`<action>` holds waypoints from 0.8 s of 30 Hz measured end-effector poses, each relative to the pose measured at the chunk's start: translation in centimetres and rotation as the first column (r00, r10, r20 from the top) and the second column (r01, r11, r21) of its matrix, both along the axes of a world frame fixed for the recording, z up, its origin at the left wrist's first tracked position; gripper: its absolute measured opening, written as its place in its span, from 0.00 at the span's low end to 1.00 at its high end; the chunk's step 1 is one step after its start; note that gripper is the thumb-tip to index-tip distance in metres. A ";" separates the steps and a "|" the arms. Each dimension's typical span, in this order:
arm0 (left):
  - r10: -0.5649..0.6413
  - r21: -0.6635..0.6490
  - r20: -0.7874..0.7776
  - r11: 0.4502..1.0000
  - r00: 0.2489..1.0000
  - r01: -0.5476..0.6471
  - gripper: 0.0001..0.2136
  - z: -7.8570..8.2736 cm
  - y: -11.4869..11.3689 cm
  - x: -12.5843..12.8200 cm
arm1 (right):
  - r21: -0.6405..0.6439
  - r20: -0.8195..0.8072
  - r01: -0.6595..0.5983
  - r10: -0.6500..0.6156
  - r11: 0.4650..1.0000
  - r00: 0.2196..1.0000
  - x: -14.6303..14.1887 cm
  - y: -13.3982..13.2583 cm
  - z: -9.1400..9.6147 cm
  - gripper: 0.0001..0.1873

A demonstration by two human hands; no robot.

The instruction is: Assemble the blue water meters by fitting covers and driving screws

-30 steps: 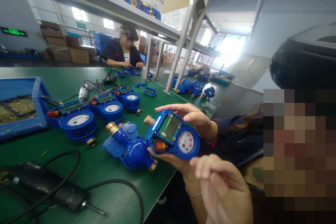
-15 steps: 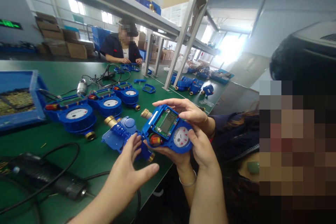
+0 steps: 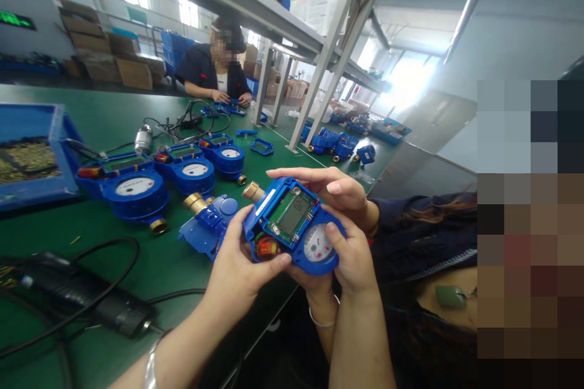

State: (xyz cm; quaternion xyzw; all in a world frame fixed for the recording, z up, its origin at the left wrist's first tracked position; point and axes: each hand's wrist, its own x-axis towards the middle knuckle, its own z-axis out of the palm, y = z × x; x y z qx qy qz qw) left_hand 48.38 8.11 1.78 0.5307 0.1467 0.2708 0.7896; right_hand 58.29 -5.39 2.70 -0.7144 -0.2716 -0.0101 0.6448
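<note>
An open blue water meter (image 3: 292,219) with a green circuit board, a white dial and a brass end is held above the green table's front edge. My left hand (image 3: 235,270) grips its left side, thumb on the lower rim. My right hand (image 3: 353,258) grips its right side, thumb on the dial. A co-worker's hand (image 3: 335,191) rests on the meter's top edge, and the co-worker's other hand (image 3: 314,282), with a bracelet at the wrist, supports it from below. Another blue meter (image 3: 207,228) lies on the table just left of my left hand.
Three blue meters (image 3: 134,188) stand in a row on the green table (image 3: 173,267). A blue bin (image 3: 64,140) of small parts is at far left. A black electric screwdriver (image 3: 68,298) with cable lies front left. Shelf posts (image 3: 319,73) rise behind. A person (image 3: 212,73) sits at the back.
My left hand came up from below and closed on the meter's left side. My right hand moved in onto its right side. The co-worker kept holding the meter.
</note>
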 end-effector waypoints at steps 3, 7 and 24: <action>0.015 -0.018 0.030 1.000 0.999 -0.014 0.36 0.1 0.1 -0.4 | 0.059 -0.009 -0.025 0.025 0.998 1.000 0.1 -0.6 -0.8 0.22; 0.057 -0.025 0.027 0.998 0.998 -0.056 0.38 0.8 0.0 -1.1 | 0.078 -0.016 -0.039 0.040 0.996 0.999 -0.4 -0.8 -0.1 0.20; 0.066 -0.082 -0.010 0.994 0.998 -0.067 0.41 4.0 0.2 -4.2 | 0.052 -0.049 -0.050 0.053 0.997 0.997 -3.8 -0.2 3.8 0.20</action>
